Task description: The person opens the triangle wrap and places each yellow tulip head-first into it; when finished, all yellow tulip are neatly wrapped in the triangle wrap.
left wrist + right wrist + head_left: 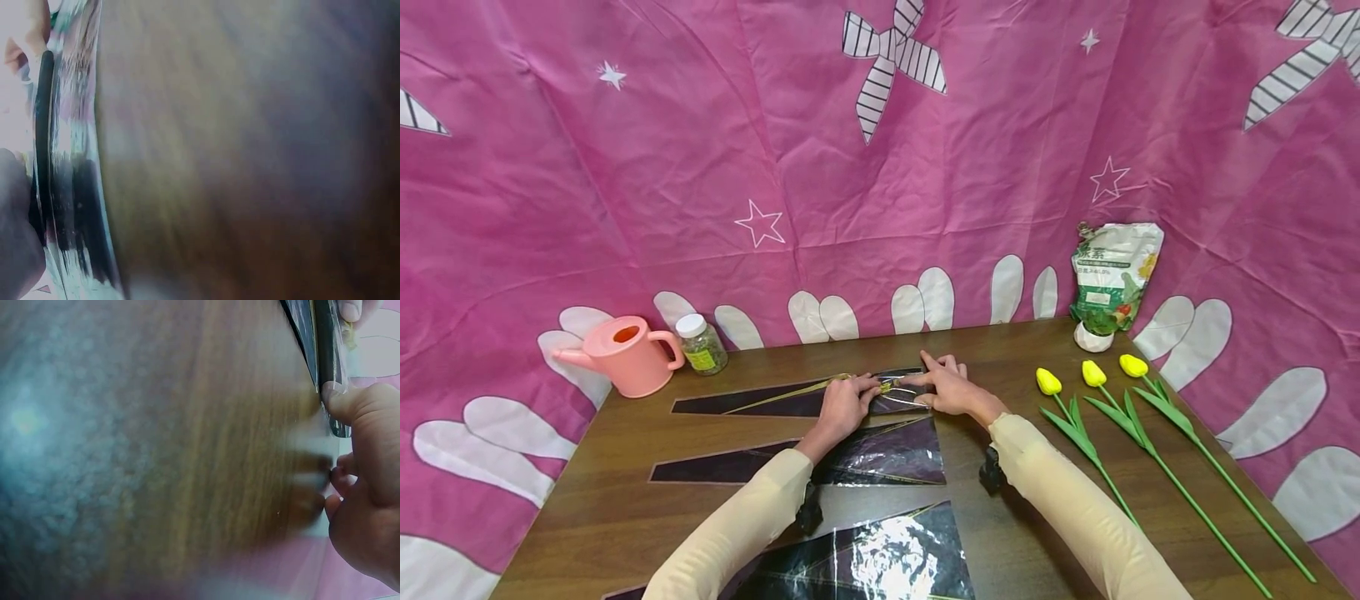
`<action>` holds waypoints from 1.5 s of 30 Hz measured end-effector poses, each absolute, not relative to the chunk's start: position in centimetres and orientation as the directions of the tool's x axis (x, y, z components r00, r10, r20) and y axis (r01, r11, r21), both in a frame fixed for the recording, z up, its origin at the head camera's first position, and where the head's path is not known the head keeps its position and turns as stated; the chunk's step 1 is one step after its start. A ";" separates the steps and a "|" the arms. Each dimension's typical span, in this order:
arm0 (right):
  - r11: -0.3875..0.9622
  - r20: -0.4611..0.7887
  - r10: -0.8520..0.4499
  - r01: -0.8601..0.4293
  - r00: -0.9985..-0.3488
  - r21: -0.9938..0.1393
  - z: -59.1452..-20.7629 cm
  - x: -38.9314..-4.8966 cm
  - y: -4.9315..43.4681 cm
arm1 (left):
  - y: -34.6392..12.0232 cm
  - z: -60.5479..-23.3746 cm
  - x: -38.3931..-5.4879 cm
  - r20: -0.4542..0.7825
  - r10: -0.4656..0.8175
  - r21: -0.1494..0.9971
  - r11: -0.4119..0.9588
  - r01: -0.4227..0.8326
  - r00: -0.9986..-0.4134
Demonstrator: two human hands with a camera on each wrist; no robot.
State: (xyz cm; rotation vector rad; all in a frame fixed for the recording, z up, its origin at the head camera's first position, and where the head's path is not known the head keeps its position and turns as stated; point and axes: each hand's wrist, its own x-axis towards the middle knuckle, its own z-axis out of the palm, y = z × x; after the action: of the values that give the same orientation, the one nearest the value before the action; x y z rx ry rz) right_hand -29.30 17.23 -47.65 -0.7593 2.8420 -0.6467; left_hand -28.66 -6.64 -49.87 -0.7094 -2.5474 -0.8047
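A dark, tapering plastic flower-wrapping sleeve [797,400] with a gold line lies farthest back of several laid across the table. At its wide end my left hand [848,404] pinches the film beside a yellow bit, fingers bent. Facing it from the right, my right hand [953,387] has its thumb and a finger at the sleeve's mouth, its other fingers spread. The right wrist view shows that thumb [342,403] pressed against the dark end. In the left wrist view the shiny sleeve [81,206] runs edge-on beside the left hand [19,237].
Two more sleeves, a middle one [891,450] and a near one [902,550], lie in front. Yellow tulips [1097,433] rest at right. A pink watering can [638,367] and a lidded jar [703,346] stand back left, a white-green bag [1112,275] and small potted plant [1093,337] back right.
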 end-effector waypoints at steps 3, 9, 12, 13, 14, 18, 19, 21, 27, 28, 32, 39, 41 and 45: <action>0.775 -0.006 -0.504 -0.450 -0.863 -0.443 -47.7 -29.2 17.3 | -6.6 -49.7 -28.5 0.526 0.338 0.401 0.710 0.578 -0.781; 0.767 0.003 -0.515 -0.463 -0.857 -0.444 -47.6 -29.2 17.3 | -6.8 -49.4 -28.5 0.532 0.349 0.431 0.673 0.601 -0.772; 0.771 -0.008 -0.514 -0.458 -0.858 -0.442 -47.6 -29.3 17.3 | -7.0 -49.4 -28.5 0.503 0.378 0.453 0.650 0.610 -0.777; 0.772 -0.008 -0.512 -0.457 -0.859 -0.441 -47.7 -29.3 17.3 | -7.1 -49.4 -28.5 0.492 0.391 0.457 0.644 0.613 -0.778; 0.775 -0.011 -0.509 -0.452 -0.861 -0.442 -47.7 -29.3 17.3 | -7.1 -49.5 -28.5 0.482 0.404 0.459 0.640 0.617 -0.778; 0.782 -0.025 -0.498 -0.437 -0.867 -0.445 -47.9 -29.3 17.2 | -7.2 -49.9 -28.5 0.470 0.444 0.427 0.641 0.637 -0.763; 0.782 -0.023 -0.497 -0.435 -0.868 -0.446 -48.0 -29.3 17.2 | -7.2 -50.0 -28.5 0.472 0.444 0.425 0.642 0.638 -0.761; 0.782 -0.026 -0.495 -0.432 -0.868 -0.449 -48.1 -29.3 17.1 | -7.1 -50.2 -28.5 0.483 0.438 0.420 0.644 0.640 -0.758; 0.761 0.027 -0.503 -0.458 -0.864 -0.459 -48.5 -29.1 17.3 | -7.1 -50.5 -28.4 0.503 0.358 0.498 0.624 0.602 -0.787; 0.757 0.041 -0.505 -0.464 -0.862 -0.460 -48.6 -29.0 17.4 | -7.1 -50.5 -28.5 0.507 0.344 0.512 0.618 0.597 -0.790; 0.749 0.083 -0.504 -0.483 -0.860 -0.454 -48.6 -28.8 17.7 | -7.1 -50.3 -28.6 0.526 0.305 0.547 0.593 0.590 -0.794; 0.720 0.142 -0.467 -0.468 -0.873 -0.513 -48.5 -28.8 18.4 | -7.3 -49.8 -28.6 0.528 0.274 0.585 0.569 0.578 -0.804; 0.716 0.163 -0.446 -0.460 -0.880 -0.524 -48.2 -28.6 18.9 | -7.3 -49.7 -28.7 0.527 0.270 0.591 0.565 0.576 -0.806; 0.713 0.212 -0.412 -0.459 -0.886 -0.531 -47.0 -27.8 20.8 | -7.4 -49.5 -28.7 0.524 0.258 0.601 0.564 0.567 -0.812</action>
State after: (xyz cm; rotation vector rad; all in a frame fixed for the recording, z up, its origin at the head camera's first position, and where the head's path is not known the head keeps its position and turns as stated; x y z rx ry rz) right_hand -27.77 20.75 -47.01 -0.7588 2.9789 -0.9567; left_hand -28.70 -7.41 -49.53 -0.6711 -2.4228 -1.1261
